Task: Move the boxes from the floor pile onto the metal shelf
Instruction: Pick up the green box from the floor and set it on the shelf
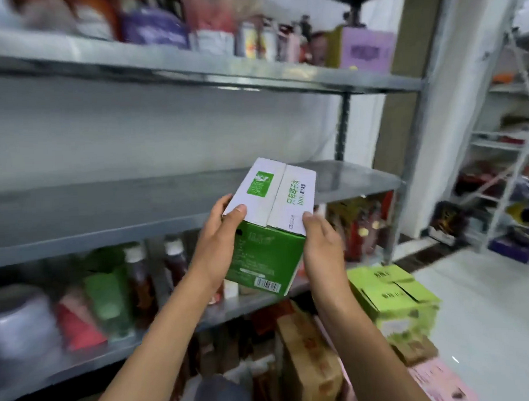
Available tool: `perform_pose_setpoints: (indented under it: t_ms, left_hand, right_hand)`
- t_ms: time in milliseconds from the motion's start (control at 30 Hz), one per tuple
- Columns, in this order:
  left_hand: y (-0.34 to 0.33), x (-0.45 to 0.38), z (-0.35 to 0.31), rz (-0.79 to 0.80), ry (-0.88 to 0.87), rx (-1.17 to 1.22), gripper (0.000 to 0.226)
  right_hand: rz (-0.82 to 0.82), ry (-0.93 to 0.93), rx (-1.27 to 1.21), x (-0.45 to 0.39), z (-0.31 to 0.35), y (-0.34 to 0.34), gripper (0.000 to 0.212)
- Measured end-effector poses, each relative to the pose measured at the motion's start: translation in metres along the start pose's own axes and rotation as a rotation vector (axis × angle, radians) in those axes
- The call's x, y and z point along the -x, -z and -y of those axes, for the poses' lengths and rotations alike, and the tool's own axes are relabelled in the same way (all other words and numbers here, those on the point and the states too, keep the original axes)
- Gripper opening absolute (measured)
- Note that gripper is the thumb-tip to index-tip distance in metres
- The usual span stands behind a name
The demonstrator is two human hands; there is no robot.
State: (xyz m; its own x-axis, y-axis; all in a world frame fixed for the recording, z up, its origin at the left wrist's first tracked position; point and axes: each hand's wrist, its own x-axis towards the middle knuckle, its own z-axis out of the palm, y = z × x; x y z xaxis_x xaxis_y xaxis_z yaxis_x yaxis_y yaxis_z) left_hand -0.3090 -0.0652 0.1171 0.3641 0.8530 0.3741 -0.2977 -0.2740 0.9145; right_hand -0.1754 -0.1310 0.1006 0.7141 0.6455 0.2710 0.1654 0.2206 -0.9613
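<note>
I hold a green and white box (270, 212) in both hands, tilted, in front of the middle board of the metal shelf (106, 207). My left hand (219, 241) grips its left side, thumb on the white top. My right hand (322, 243) grips the right side. The middle board behind the box is bare grey metal. On the floor at the lower right lies the pile: lime green boxes (394, 294), a brown carton (313, 365) and a pink box (441, 383).
The top board carries bottles and a purple box (369, 51). The lower board holds bottles, a green packet and a white jar (17, 326). A second metal rack (504, 165) with goods stands at the far right. White floor tiles (489, 305) lie between the racks.
</note>
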Motion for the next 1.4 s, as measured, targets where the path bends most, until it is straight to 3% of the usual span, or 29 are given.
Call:
perform_pose_setpoints:
  t_ms: [100,533,633,800,933,1067,1133,1267,1333,1400]
  left_hand:
    - [0.056,-0.003,-0.028,-0.131,-0.062,-0.015,0.03]
    - [0.271,0.008,-0.117,-0.642,-0.293,-0.253,0.039]
    - [0.318,0.004,-0.124,-0.754,-0.272,-0.374,0.042]
    - [0.382,-0.008,-0.128,-0.851,-0.18,-0.551,0.027]
    - [0.417,-0.016,-0.125,-0.853,-0.064,-0.687,0.012]
    - [0.439,-0.026,-0.132,-0.871,-0.206,-1.13,0.01]
    - [0.446,-0.035,-0.136,-0.776,-0.231,-1.39,0.018]
    - [0.462,-0.051,-0.138,-0.601,0.062,-1.766,0.047]
    - [0.473,-0.056,-0.135,-0.621,0.082,-1.79,0.058]
    - [0.485,-0.065,-0.132,-0.635,0.059,-1.797,0.064]
  right_hand:
    - [0.177,0.069,-0.054,0.0,0.025,-0.061,0.031]
    - [0.869,0.248,-0.314,0.058,0.093,-0.305,0.021]
    - [0.978,0.313,-0.285,0.064,0.09,-0.35,0.033]
    - [1.041,0.258,-0.124,0.069,0.078,-0.409,0.074]
    - [1.046,0.188,-0.046,0.07,0.064,-0.447,0.077]
    - [1.056,0.202,-0.044,0.072,0.055,-0.482,0.077]
    - [1.059,0.207,-0.037,0.071,0.055,-0.5,0.079]
    - [1.057,0.227,0.038,0.066,0.051,-0.544,0.085]
    - [1.035,0.256,0.094,0.061,0.045,-0.568,0.073]
    - [1.02,0.267,0.109,0.054,0.041,-0.592,0.046]
